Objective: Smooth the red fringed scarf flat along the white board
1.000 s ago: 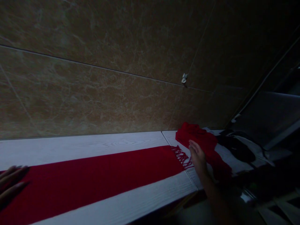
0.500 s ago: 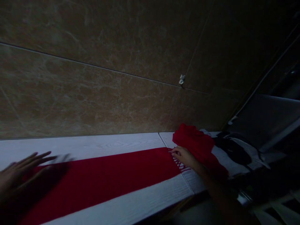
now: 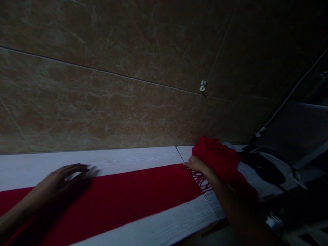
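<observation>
A long red scarf (image 3: 133, 194) with knotted fringe (image 3: 201, 179) at its right end lies flat along a white wood-grain surface. At the scarf's far right corner, beside the fringe, my right hand (image 3: 196, 164) has its thumb and fingers closed on the cloth edge. Over the left part of the scarf hovers my left hand (image 3: 64, 176), open, with thumb and fingers apart and nothing held. Its shadow falls across the red cloth.
A crumpled red cloth (image 3: 217, 153) lies just beyond my right hand, beside a black and white cloth (image 3: 263, 167). Behind the white surface (image 3: 143, 157) rises a brown marbled tile wall (image 3: 115, 109) with a small white hook (image 3: 203, 85). The right side is dark.
My left hand has moved right over the scarf, its fingers drawing closer to the far edge. My right hand stays at the fringed corner, its fingers now lower onto the cloth.
</observation>
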`<state>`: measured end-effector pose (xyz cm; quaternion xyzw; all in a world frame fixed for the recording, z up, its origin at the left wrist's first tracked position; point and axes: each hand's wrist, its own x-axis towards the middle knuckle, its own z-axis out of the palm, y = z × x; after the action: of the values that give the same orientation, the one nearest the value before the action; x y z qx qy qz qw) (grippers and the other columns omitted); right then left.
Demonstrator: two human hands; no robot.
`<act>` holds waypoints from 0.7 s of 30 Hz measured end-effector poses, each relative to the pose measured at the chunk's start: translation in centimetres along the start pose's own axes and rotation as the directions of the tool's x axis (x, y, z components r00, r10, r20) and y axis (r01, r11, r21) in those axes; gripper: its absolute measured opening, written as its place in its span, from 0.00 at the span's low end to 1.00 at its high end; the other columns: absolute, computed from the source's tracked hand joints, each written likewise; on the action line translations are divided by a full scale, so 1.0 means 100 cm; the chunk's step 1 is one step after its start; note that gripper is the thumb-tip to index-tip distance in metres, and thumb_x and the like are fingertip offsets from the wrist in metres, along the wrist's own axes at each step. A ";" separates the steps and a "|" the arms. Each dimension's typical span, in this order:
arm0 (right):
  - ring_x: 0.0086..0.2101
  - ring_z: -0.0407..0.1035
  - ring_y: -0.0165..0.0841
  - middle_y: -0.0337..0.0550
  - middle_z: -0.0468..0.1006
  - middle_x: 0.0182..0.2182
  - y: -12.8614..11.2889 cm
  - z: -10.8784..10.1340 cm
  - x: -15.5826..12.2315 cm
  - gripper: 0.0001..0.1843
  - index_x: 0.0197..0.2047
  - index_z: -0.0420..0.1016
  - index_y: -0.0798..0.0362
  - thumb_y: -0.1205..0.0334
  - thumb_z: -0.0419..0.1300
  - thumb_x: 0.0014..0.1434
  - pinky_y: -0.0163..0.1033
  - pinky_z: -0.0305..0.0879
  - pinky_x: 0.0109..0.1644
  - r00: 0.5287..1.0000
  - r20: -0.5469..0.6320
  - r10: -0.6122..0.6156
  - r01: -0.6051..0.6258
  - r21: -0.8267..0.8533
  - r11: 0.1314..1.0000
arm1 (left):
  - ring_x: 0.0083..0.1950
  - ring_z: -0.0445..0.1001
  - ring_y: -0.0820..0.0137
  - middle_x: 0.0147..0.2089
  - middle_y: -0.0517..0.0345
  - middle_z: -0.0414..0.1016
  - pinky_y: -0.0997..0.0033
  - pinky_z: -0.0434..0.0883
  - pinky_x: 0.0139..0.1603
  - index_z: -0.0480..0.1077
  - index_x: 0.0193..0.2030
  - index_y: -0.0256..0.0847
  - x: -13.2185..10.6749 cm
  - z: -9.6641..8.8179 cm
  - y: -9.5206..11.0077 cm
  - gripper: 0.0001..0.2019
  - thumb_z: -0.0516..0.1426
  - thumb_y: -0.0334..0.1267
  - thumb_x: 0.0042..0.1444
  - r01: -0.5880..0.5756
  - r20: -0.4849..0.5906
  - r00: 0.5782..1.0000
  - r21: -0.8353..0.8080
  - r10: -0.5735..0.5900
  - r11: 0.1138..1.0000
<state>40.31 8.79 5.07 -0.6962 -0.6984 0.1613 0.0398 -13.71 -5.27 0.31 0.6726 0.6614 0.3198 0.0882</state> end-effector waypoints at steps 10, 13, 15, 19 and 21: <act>0.33 0.74 0.30 0.40 0.80 0.35 -0.002 0.013 0.005 0.12 0.40 0.77 0.57 0.55 0.63 0.65 0.37 0.71 0.37 0.996 0.079 0.027 -0.036 0.111 0.993 | 0.52 0.81 0.54 0.54 0.43 0.81 0.60 0.77 0.56 0.78 0.51 0.38 0.029 0.026 0.014 0.31 0.52 0.61 0.55 0.023 0.217 0.976 -0.019 -0.018 1.000; 0.44 0.75 0.37 0.46 0.77 0.50 0.002 0.013 0.010 0.18 0.54 0.74 0.55 0.53 0.62 0.67 0.47 0.76 0.47 0.996 0.080 0.033 -0.042 0.113 0.993 | 0.51 0.81 0.55 0.53 0.44 0.82 0.60 0.77 0.54 0.79 0.51 0.39 0.035 0.030 0.011 0.31 0.48 0.61 0.58 -0.024 0.231 0.973 0.012 0.020 1.000; 0.49 0.74 0.42 0.47 0.76 0.54 0.005 0.012 0.013 0.20 0.57 0.74 0.54 0.52 0.62 0.66 0.50 0.75 0.50 0.997 0.066 0.029 -0.036 0.111 0.993 | 0.51 0.81 0.55 0.53 0.44 0.82 0.60 0.77 0.54 0.79 0.50 0.39 0.036 0.030 0.013 0.31 0.48 0.61 0.59 -0.033 0.232 0.972 0.016 0.028 0.999; 0.50 0.73 0.43 0.47 0.75 0.56 0.013 0.009 0.016 0.20 0.57 0.74 0.53 0.52 0.63 0.66 0.50 0.74 0.51 0.999 0.045 -0.013 0.008 0.109 0.994 | 0.52 0.80 0.55 0.54 0.43 0.81 0.60 0.76 0.56 0.80 0.50 0.38 0.035 0.026 0.020 0.32 0.48 0.61 0.57 -0.028 0.254 0.967 0.004 0.026 1.000; 0.48 0.74 0.41 0.46 0.75 0.54 0.017 0.008 0.013 0.20 0.56 0.74 0.53 0.52 0.62 0.66 0.49 0.75 0.49 0.998 0.031 -0.059 0.055 0.122 0.991 | 0.53 0.80 0.56 0.55 0.44 0.81 0.60 0.75 0.57 0.79 0.51 0.38 0.032 0.026 0.021 0.32 0.49 0.61 0.57 -0.021 0.247 0.969 -0.016 0.024 1.000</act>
<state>41.67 9.86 3.62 -0.6693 -0.7076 0.2141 0.0745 -10.80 -1.64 0.44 0.7141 0.6355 0.2390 0.1704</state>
